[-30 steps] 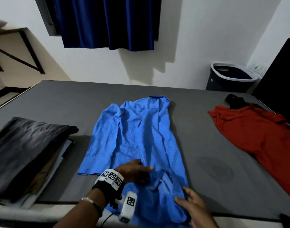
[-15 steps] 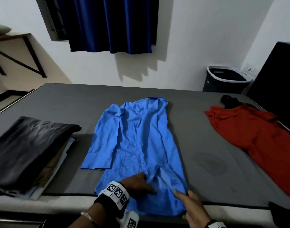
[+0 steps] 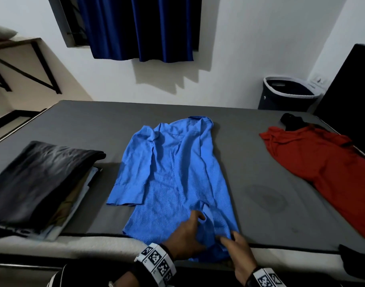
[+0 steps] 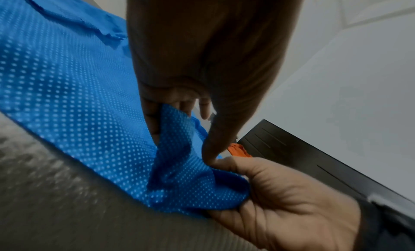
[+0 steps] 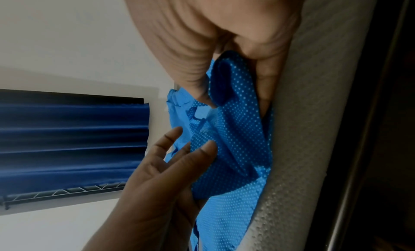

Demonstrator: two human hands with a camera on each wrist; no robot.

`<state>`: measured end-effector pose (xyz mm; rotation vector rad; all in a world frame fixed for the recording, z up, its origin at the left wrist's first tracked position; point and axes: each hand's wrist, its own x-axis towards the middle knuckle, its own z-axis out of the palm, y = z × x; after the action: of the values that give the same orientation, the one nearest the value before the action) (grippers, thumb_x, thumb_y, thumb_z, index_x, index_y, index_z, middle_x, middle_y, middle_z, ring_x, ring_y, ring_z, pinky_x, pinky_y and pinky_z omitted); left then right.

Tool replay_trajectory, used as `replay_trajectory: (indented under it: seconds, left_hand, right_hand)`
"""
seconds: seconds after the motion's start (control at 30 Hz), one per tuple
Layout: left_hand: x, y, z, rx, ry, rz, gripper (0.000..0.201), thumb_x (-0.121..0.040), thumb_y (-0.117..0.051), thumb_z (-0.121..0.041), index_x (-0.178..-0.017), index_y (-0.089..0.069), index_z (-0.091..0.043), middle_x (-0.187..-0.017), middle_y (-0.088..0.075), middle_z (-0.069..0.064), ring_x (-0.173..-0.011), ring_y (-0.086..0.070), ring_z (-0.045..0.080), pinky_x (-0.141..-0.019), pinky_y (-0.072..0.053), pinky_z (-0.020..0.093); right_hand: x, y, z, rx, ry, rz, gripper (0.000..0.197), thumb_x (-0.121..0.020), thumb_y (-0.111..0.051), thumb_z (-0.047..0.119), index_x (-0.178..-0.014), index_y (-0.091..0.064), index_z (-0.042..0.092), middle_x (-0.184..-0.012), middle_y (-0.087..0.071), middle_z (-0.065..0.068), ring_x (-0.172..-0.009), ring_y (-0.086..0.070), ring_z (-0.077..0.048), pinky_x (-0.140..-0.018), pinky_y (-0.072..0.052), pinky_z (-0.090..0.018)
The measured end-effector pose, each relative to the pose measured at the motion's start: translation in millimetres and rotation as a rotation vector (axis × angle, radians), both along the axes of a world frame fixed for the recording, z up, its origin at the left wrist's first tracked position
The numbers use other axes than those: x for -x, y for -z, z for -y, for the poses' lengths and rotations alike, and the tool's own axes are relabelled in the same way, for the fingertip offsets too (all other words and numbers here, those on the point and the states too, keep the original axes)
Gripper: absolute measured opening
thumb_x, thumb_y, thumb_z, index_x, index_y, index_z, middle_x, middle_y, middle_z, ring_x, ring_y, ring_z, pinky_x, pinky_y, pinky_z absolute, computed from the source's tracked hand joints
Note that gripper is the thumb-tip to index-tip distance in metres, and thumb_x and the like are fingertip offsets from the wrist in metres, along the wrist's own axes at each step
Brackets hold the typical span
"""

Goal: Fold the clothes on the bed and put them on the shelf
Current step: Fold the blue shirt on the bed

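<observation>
Both hands [image 3: 210, 243] nearer one blue shirt [image 3: 177, 172]

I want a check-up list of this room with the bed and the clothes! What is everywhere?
Surface: grey bed mattress, with a faint round stain.
Job's things: dotted blue shirt spread flat mid-bed, hem bunched at the near edge; red garment lying unfolded at right; stack of folded clothes topped by a dark one at left.
Clutter: small black item by the red garment.
Grippers: left hand and right hand both pinch the blue shirt's hem.
Cables: nothing seen.
Surroundings: dark blue curtain, dark laundry basket, wall shelf on black brackets.
</observation>
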<state>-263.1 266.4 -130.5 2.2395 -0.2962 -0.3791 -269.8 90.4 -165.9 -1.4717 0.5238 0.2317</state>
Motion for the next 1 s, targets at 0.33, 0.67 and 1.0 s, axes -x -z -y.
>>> replay_trajectory:
  seconds: [0.33,0.67,1.0]
  left_hand:
    - [17.0,0.7,24.1,-0.122,-0.105,0.202,0.035,-0.079,-0.061,-0.046,-0.104,-0.046,-0.026,-0.088,-0.068,0.0,-0.082,-0.064,0.018,-0.067,-0.043,0.031]
    - [-5.0,32.2,-6.0,-0.09,-0.393,-0.044,0.025,-0.082,-0.07,-0.038,-0.098,-0.054,-0.029,-0.089,-0.064,-0.004,-0.086,-0.064,0.017,-0.076,-0.047,0.026]
    - [11.4,34.1,12.2,-0.428,-0.263,0.26,0.07,-0.067,-0.061,-0.071,-0.116,-0.046,-0.023,-0.108,-0.053,0.002,-0.101,-0.057,0.025,-0.084,-0.05,0.034]
  right_hand:
    - [0.2,14.6,0.8,0.092,-0.018,0.017,0.026,-0.073,-0.076,-0.006,-0.095,-0.067,0.006,-0.085,-0.074,-0.013,-0.081,-0.071,-0.031,-0.079,-0.058,-0.047]
    - [13.9,15.9,9.1,0.174,-0.049,0.094,0.023,-0.087,-0.07,0.02,-0.106,-0.057,0.026,-0.094,-0.071,-0.003,-0.085,-0.071,-0.024,-0.072,-0.059,-0.047]
    - [27.7,5.7,12.2,0.746,-0.359,0.293,0.052,-0.077,-0.073,0.033,-0.124,-0.05,0.032,-0.121,-0.06,0.001,-0.106,-0.063,-0.023,-0.086,-0.051,-0.037]
